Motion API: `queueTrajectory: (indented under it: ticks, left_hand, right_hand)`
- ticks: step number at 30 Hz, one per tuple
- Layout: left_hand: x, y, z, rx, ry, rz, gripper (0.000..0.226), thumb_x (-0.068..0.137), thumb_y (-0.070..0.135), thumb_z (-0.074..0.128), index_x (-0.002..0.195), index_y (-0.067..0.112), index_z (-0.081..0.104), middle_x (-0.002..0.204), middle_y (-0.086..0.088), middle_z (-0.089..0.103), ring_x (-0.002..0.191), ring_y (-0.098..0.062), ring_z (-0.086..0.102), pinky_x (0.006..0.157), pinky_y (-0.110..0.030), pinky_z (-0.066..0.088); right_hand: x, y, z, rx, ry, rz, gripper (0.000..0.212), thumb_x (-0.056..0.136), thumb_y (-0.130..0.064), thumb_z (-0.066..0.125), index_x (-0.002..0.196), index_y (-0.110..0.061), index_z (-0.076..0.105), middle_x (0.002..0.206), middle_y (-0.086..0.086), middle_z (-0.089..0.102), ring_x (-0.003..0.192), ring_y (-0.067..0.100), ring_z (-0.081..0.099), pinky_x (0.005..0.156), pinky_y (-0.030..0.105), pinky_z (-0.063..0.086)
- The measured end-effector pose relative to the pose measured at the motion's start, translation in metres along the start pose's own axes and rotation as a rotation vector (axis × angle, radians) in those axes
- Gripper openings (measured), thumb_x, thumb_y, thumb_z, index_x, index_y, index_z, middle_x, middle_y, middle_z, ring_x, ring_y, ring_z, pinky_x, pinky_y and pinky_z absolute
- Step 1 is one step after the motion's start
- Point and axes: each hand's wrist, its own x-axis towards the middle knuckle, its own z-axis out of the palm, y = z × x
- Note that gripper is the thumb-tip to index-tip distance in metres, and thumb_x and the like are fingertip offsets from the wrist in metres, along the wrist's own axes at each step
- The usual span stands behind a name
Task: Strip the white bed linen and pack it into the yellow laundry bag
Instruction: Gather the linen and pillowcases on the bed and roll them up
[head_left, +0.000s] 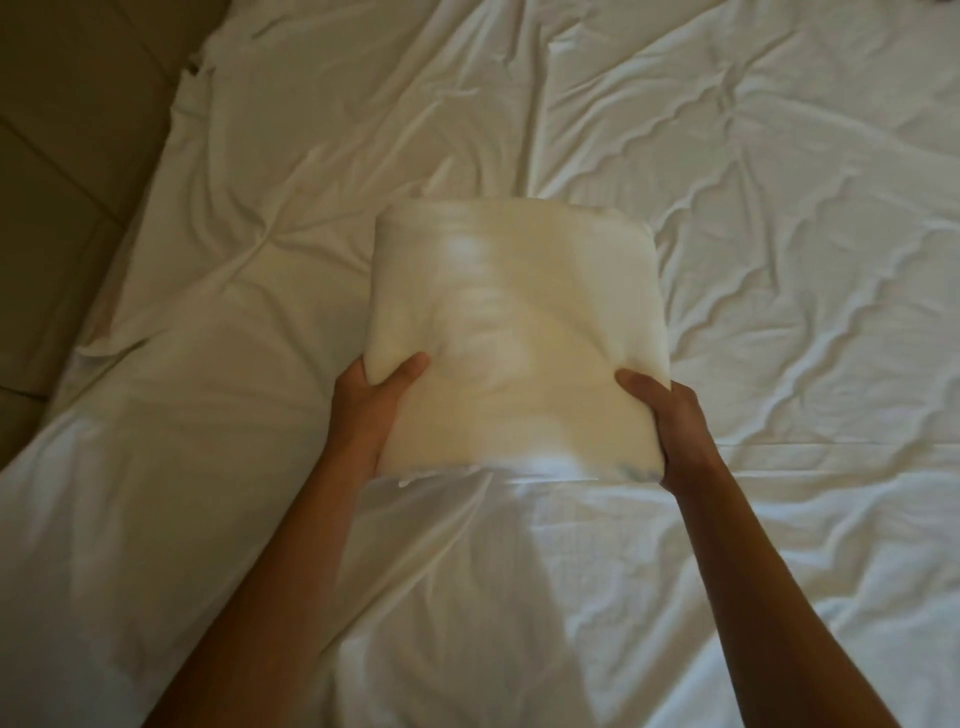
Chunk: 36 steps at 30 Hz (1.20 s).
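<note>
Head view, looking down at a bed. Both bare hands hold a cream-white, roughly square soft pillow-like bundle of cloth above the middle of the bed. It is motion-blurred, so whether it is a pillow in a case or folded linen cannot be told.

Left hand grips the bundle's near-left edge: thumb on top pressing into the fabric, fingers curled under and hidden. Right hand grips the near-right edge the same way, thumb on top, fingers wrapped beneath. Both are clamped on the bundle, forearms reaching in from the bottom of the frame.

Under the bundle lies a wrinkled white bed sheet, covering most of the view, with heavy creases on the right side. Cannot tell if the bundle's far end touches the sheet or is lifted off it.

At left a long white pillow-shaped bulge in white cloth lies on the bed beside the left forearm. Beyond it, at the left edge, is a tan padded panel surface with seams, likely headboard or wall.

Yellow laundry bag not in view.
</note>
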Motion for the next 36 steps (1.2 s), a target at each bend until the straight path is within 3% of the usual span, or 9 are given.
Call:
queueTrajectory:
  ticks: [5,10,15,20,22,25,29,33,36]
  left_hand:
    - [-0.029,-0.010,0.073,0.038,-0.120,-0.008,0.028,0.081,0.033,0.081,0.103,0.019,0.072,0.089,0.004,0.075,0.076,-0.006,0.072,0.061,-0.022,0.057]
    - [-0.046,-0.040,0.133,0.096,-0.209,0.019,0.035,0.080,0.033,0.081,0.110,0.017,0.072,0.096,0.003,0.076,0.082,-0.005,0.072,0.066,-0.018,0.056]
    - [-0.049,-0.075,0.167,0.324,-0.220,0.003,0.096,0.058,0.078,0.068,0.132,0.017,0.060,0.123,-0.002,0.068,0.115,-0.022,0.063,0.101,-0.034,0.049]
    - [-0.054,-0.077,0.190,0.639,-0.115,0.241,0.078,0.090,0.051,0.065,0.152,0.012,0.034,0.147,-0.019,0.046,0.134,-0.035,0.045,0.108,-0.040,0.036]
    - [-0.062,-0.076,0.206,0.832,-0.120,0.343,0.081,0.092,0.063,0.044,0.157,0.019,0.024,0.159,-0.022,0.026,0.145,-0.037,0.029,0.116,-0.045,0.025]
    - [-0.079,-0.076,0.229,1.054,-0.148,0.280,0.093,0.082,0.077,0.012,0.160,0.026,0.007,0.166,-0.018,0.001,0.152,-0.037,0.002,0.118,-0.059,0.011]
    - [-0.096,-0.067,0.258,1.075,-0.234,0.208,0.087,0.090,0.075,0.029,0.159,0.033,-0.004,0.166,-0.013,-0.011,0.152,-0.034,-0.013,0.114,-0.071,0.001]
    - [-0.092,-0.063,0.254,0.976,-0.273,0.169,0.086,0.087,0.078,0.036,0.156,0.045,-0.002,0.167,-0.006,-0.013,0.152,-0.031,-0.012,0.115,-0.068,0.001]
    - [-0.087,-0.058,0.235,0.884,-0.344,0.198,0.081,0.088,0.073,0.041,0.153,0.052,-0.002,0.167,0.001,-0.012,0.153,-0.026,-0.012,0.118,-0.064,0.002]
  right_hand:
    - [-0.018,0.024,-0.080,0.045,0.134,0.022,0.050,0.070,-0.034,0.074,0.108,-0.003,0.070,0.102,0.019,0.074,0.094,0.038,0.071,0.083,0.053,0.057]
    - [-0.027,0.063,-0.143,0.077,0.217,0.073,0.064,0.060,-0.044,0.079,0.109,-0.004,0.070,0.102,0.020,0.073,0.093,0.040,0.070,0.081,0.055,0.059]
    - [-0.022,0.102,-0.170,0.136,0.233,0.150,0.053,0.067,-0.036,0.075,0.109,-0.005,0.070,0.100,0.016,0.075,0.085,0.029,0.073,0.066,0.038,0.058]
    - [-0.003,0.108,-0.181,0.169,0.160,0.249,0.058,0.072,-0.045,0.073,0.117,-0.009,0.067,0.101,0.012,0.075,0.091,0.030,0.073,0.081,0.047,0.059]
    - [0.005,0.101,-0.186,0.229,0.116,0.304,0.051,0.082,-0.048,0.068,0.120,-0.014,0.067,0.109,0.015,0.073,0.100,0.035,0.070,0.090,0.051,0.056]
    - [0.016,0.095,-0.190,0.291,0.086,0.308,0.045,0.089,-0.048,0.057,0.120,-0.017,0.066,0.109,0.014,0.073,0.095,0.031,0.071,0.081,0.045,0.058]
    - [0.018,0.091,-0.189,0.372,0.094,0.242,0.047,0.098,-0.052,0.042,0.107,-0.020,0.074,0.099,0.011,0.074,0.084,0.026,0.072,0.070,0.038,0.060]
    - [0.018,0.083,-0.171,0.453,0.061,0.088,0.068,0.109,-0.033,0.023,0.062,-0.027,0.072,0.061,-0.006,0.064,0.052,0.008,0.061,0.049,0.022,0.050]
    - [0.017,0.074,-0.151,0.414,0.103,-0.026,0.053,0.107,-0.043,0.030,0.079,-0.018,0.067,0.071,0.000,0.061,0.064,0.012,0.058,0.061,0.027,0.051]
